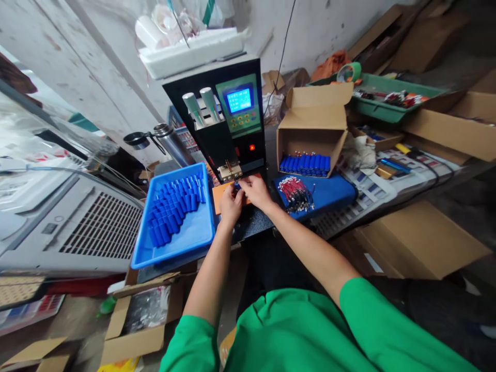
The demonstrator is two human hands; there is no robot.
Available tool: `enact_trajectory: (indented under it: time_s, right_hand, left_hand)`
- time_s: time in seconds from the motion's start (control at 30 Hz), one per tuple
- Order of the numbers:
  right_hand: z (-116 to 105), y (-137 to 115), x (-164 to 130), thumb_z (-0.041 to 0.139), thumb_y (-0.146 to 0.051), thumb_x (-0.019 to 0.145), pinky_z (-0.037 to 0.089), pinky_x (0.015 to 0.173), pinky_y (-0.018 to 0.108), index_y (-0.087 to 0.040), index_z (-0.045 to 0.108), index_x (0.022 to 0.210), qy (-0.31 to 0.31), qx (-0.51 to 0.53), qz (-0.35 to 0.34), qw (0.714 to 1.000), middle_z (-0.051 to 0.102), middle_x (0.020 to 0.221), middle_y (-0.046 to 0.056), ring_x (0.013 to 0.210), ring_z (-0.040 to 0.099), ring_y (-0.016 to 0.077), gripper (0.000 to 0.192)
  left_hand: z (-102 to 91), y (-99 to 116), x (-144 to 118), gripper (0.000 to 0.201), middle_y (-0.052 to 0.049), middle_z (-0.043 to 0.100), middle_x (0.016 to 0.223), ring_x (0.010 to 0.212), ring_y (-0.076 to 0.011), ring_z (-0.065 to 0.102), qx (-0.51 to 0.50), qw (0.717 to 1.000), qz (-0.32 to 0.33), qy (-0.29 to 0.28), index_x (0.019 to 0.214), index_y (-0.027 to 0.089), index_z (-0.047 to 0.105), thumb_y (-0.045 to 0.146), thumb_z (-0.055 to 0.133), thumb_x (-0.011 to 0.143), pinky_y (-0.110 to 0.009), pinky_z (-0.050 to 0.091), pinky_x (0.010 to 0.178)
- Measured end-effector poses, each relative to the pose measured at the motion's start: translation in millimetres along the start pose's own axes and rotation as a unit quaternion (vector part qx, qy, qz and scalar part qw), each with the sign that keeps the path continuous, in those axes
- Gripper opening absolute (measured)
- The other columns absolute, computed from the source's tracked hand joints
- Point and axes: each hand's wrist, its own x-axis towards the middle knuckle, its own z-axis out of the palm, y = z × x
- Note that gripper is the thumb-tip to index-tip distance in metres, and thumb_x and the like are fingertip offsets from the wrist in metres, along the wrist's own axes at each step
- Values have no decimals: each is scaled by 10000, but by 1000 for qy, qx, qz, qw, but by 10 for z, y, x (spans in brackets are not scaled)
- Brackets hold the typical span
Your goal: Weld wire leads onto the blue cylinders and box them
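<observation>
Blue cylindrical cell [237, 184], small, mostly hidden, fingers of left hand [230, 205] and right hand [253, 190] clamped on it

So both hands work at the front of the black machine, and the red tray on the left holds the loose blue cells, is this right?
Not quite: the tray is blue, not red, as the head view shows. Both hands, left hand and right hand, do work at the black machine, and the tray holds loose blue cells.

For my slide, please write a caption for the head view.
Both hands hold a blue cell under the welder, beside a blue tray.
</observation>
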Motion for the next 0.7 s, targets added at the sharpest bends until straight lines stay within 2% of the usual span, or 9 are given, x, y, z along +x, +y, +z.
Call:
enact_trajectory:
  time_s: [0.13, 0.27, 0.47, 0.53, 0.6, 0.7]
  right_hand:
    - [-108, -139, -134, 660, -375, 927, 526, 785, 262, -180, 729, 874, 17, -70, -15, 997, 786, 908, 81, 873, 736, 196, 213]
    - [-177, -212, -176, 695, -349, 903, 501, 754, 255, -175, 740, 854, 13, -116, -40, 992, 785, 873, 92, 857, 732, 205, 186]
    - [-240, -114, -156, 649, -293, 901, 458, 649, 227, -160, 728, 747, 53, -87, -51, 994, 735, 712, 36, 655, 641, 145, 218]
    - [-360, -18, -122, 598, -288, 920, 457, 634, 218, -164, 738, 762, 79, -74, -68, 992, 716, 690, 13, 636, 614, 134, 245]
    - [-573, 100, -60, 546, -290, 942, 477, 651, 219, -169, 758, 848, 121, -84, -92, 985, 718, 721, 8, 663, 618, 137, 262]
    - [-1011, 273, 83, 555, -294, 938, 525, 757, 262, -143, 760, 1076, 230, -176, -144, 946, 737, 863, 64, 749, 645, 165, 290]
  left_hand:
    - [1, -18, 23, 247, -34, 644, 798, 705, -155, 574, 37, 999, 34, 12, 1016, 172, 698, 357, 589, 893, -270, 425, 665]
    - [27, -6, 38, 208, -45, 642, 816, 739, -172, 568, 114, 990, 64, 47, 930, 179, 713, 344, 599, 873, -279, 409, 672]
    - [29, 2, 2, 369, -88, 701, 1057, 857, -206, 646, 152, 980, 117, 50, 1179, 200, 689, 408, 614, 883, -306, 465, 755]
    - [13, -17, -10, 420, -93, 708, 1046, 868, -215, 663, 143, 980, 127, 50, 1197, 188, 672, 461, 632, 881, -321, 485, 783]
    - [-2, -38, -17, 406, -88, 719, 983, 846, -217, 675, 129, 982, 131, 45, 1154, 179, 679, 488, 615, 897, -326, 497, 783]
    - [-8, -56, -22, 370, -81, 737, 938, 832, -223, 687, 134, 980, 139, 38, 1078, 186, 701, 498, 579, 921, -330, 498, 769]
